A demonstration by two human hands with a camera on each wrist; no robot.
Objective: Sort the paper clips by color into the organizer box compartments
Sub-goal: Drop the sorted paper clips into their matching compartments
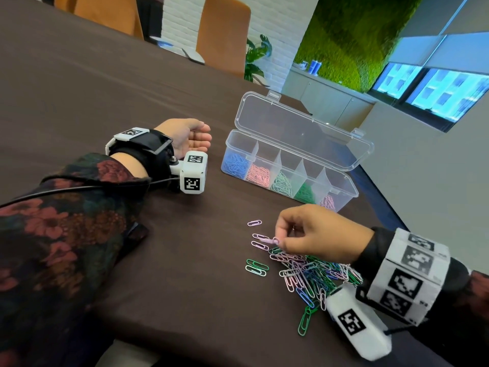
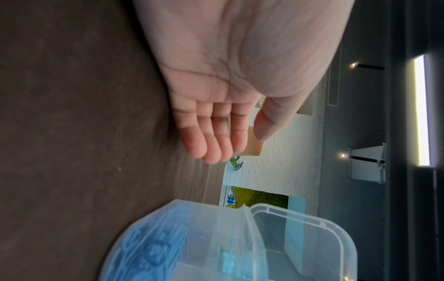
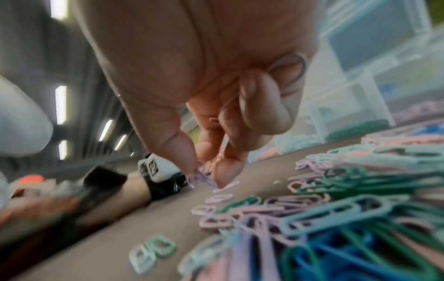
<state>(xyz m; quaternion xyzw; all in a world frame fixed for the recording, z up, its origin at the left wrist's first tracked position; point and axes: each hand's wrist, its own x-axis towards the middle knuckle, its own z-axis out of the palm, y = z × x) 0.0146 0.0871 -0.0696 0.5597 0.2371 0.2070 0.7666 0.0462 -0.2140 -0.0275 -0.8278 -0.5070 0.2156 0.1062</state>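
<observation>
A lilac paper clip (image 1: 272,241) is pinched between thumb and fingertips of the right hand (image 1: 317,234) at the far edge of the mixed clip pile (image 1: 312,274). Beyond the pile stands the open organizer box (image 1: 341,176), its compartments holding sorted clips. Left of the box, the left hand (image 1: 189,137) rests palm-up with relaxed fingers, holding nothing, on the dark table (image 1: 79,88).

Readable text: I can make out none in any view.
Left wrist cube (image 1: 192,172): I see only black-and-white square marker patterns, no letters.
Right wrist band (image 1: 408,276): same kind of markers; tiny print at its edge is too small for me to read.
</observation>
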